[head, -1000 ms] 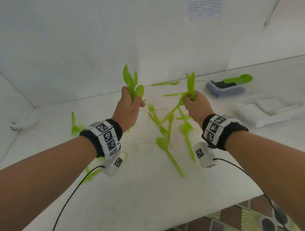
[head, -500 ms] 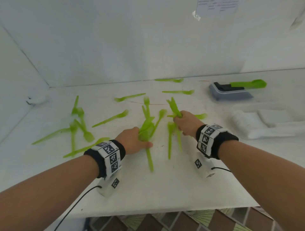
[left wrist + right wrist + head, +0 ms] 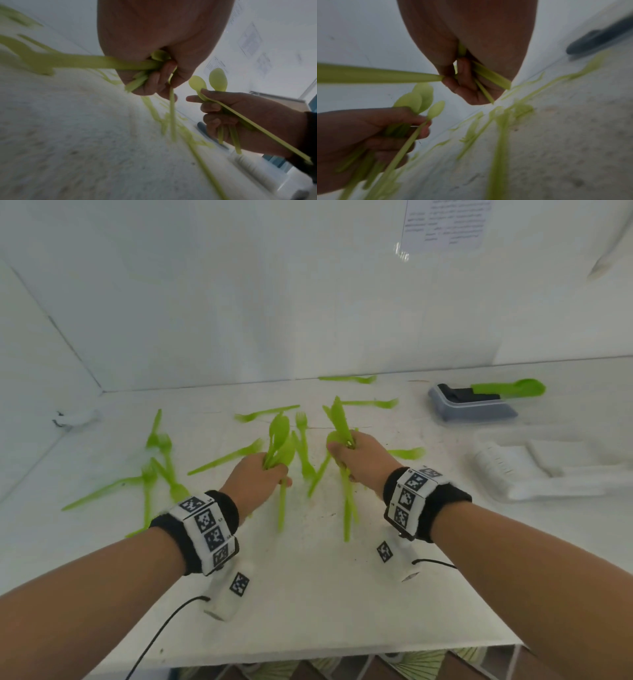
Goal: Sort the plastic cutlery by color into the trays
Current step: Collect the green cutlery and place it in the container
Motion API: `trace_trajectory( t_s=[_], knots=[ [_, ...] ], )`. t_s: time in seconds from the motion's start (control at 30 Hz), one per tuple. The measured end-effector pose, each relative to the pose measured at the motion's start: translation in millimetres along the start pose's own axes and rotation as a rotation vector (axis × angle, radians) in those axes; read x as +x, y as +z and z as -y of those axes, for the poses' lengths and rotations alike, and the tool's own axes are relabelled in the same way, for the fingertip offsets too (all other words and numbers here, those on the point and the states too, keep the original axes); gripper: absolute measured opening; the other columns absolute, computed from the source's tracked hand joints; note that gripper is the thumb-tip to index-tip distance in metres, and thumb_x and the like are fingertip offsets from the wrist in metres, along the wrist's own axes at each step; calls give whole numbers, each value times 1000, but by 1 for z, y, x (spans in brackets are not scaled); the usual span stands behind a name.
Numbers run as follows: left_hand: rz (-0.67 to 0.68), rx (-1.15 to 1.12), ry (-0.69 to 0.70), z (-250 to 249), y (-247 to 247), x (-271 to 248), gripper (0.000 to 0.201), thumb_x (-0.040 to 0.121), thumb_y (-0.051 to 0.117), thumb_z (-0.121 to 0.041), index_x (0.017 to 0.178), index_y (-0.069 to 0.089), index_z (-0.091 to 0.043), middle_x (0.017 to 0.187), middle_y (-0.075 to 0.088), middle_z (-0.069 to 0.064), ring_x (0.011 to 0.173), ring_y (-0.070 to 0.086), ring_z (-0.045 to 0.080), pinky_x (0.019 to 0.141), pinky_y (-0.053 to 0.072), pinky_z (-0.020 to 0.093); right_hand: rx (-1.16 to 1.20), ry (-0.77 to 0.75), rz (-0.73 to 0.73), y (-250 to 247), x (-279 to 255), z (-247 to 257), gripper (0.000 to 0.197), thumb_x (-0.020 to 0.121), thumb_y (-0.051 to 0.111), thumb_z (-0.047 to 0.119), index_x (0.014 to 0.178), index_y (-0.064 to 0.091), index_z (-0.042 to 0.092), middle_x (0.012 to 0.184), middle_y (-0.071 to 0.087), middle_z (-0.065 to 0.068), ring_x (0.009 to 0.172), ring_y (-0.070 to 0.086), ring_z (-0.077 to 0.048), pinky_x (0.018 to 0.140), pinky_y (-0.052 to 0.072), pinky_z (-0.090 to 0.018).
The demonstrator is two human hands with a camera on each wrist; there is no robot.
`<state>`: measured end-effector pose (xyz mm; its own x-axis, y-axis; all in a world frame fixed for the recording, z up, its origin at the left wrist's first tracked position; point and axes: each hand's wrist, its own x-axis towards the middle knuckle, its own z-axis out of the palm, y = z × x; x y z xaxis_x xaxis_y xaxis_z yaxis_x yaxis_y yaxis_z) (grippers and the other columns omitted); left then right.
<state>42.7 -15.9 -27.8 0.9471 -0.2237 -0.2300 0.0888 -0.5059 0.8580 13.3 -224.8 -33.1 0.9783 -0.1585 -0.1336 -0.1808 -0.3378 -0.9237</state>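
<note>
Hands full of green cutlery

Fists are clenched above the white table [image 3: 308,594]: the left hand [image 3: 255,479] grips a bunch of green spoons [image 3: 279,440], the right hand [image 3: 363,457] a bunch of green cutlery [image 3: 339,419]. Loose green forks [image 3: 161,460] lie scattered on the table. 1 green spoon [image 3: 510,388] rests across the grey tray [image 3: 472,409]; the white tray [image 3: 548,467] sits nearer.

Soft, even, bright light washes my head view pale, with faint shadows. Loose green cutlery [image 3: 161,470] at my left smears with motion blur. Both wrist views are dimmer, blurred, stretched at the edges.
</note>
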Motion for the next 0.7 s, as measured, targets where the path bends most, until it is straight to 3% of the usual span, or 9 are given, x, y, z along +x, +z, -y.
trace_trajectory(
  t_s=[0.07,0.23,0.3,0.37,0.47,0.57,0.7],
  knots=[
    [71,-138,18,-14,5,1,11,96,61,-18,99,68,-10,86,75,2,50,44,7,55,35,26,186,60,9,12,-3,9,21,103,57,31,83,58,22,71,48,2,58,44,-12,56,42,-26],
    [196,-147,121,-32,18,3,15,97,62,-18,82,62,-17,54,46,-14,51,33,10,51,32,22,395,135,-12,31,-5,11,23,101,58,32,81,64,23,55,47,10,50,41,-7,55,42,-25],
    [224,-126,143,-32,20,6,12,99,62,-23,90,66,-17,61,59,-14,50,39,7,53,35,22,434,125,-57,21,-2,10,17,100,60,29,87,68,23,62,54,10,50,43,-6,54,40,-23],
    [230,-85,163,-32,20,10,20,100,62,-34,105,69,-16,86,71,-5,52,45,4,60,40,26,430,144,-195,1,5,8,15,99,62,29,90,71,21,76,62,7,57,49,-7,54,41,-24],
    [200,-43,113,-32,18,15,27,98,61,-31,116,57,-11,83,52,2,63,43,13,64,39,30,386,230,-352,-29,11,-2,19,101,59,30,93,71,18,86,67,3,61,48,-10,59,44,-26],
    [222,-155,-31,-30,17,24,17,96,52,-20,111,45,-15,84,39,2,63,34,15,56,35,28,330,289,-337,-35,12,-14,25,102,58,35,95,70,14,80,64,-1,53,44,-12,55,42,-25],
    [225,-220,12,-27,20,36,15,103,51,-18,114,53,-9,93,64,7,56,42,13,53,39,24,311,287,-325,-17,9,-19,40,99,60,42,105,73,5,78,59,-7,56,45,-18,57,39,-30]
  ],
)
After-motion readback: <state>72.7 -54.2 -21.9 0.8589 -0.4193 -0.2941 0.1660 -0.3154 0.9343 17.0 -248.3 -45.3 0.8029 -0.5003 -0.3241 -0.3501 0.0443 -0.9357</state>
